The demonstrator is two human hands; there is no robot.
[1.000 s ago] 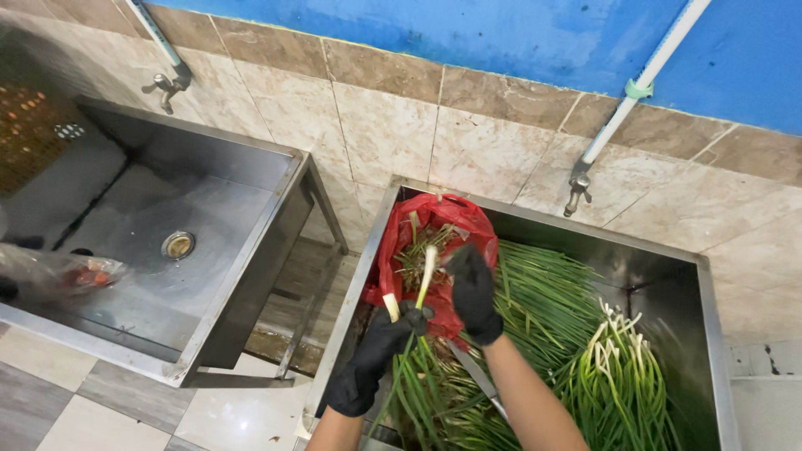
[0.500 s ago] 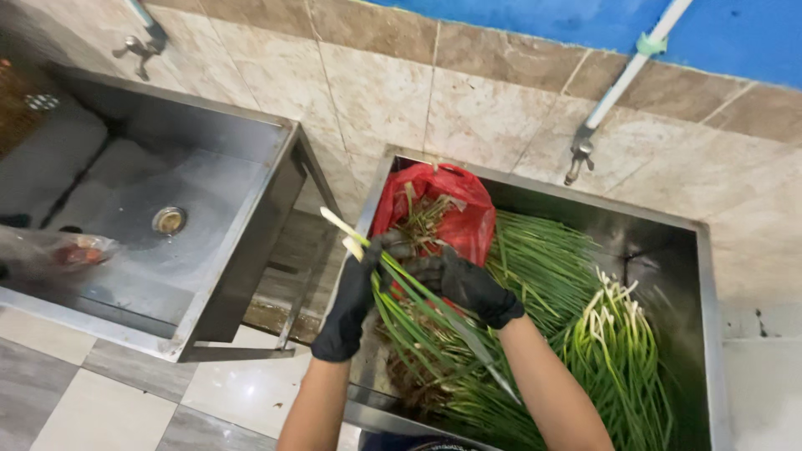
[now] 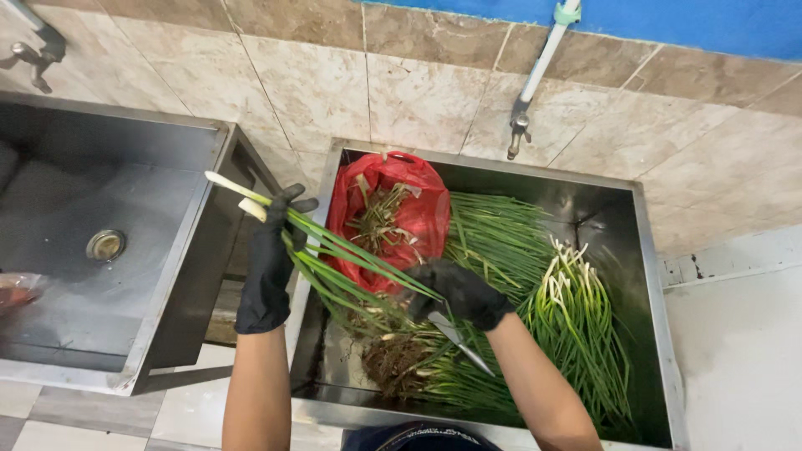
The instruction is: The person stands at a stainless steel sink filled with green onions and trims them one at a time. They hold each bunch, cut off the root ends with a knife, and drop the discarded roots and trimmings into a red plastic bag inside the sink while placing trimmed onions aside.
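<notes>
Left hand (image 3: 271, 259) pinching green onion stalks (image 3: 334, 250), right hand (image 3: 459, 292) closed on their leaves and a knife (image 3: 459, 342), red bag (image 3: 393, 213) between the hands, sink rim (image 3: 305, 284) beside left wrist, trimmed onions (image 3: 576, 309) right of the right hand

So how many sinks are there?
2: one steel sink on the left with a drain, and one on the right full of green onions. Others may lie outside the picture.

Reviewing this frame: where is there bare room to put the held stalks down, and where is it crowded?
The left sink is bare steel around its drain. In the right sink, only the back right corner is bare. Elsewhere, it is crowded with the red bag, green onions and trimmings.
</notes>
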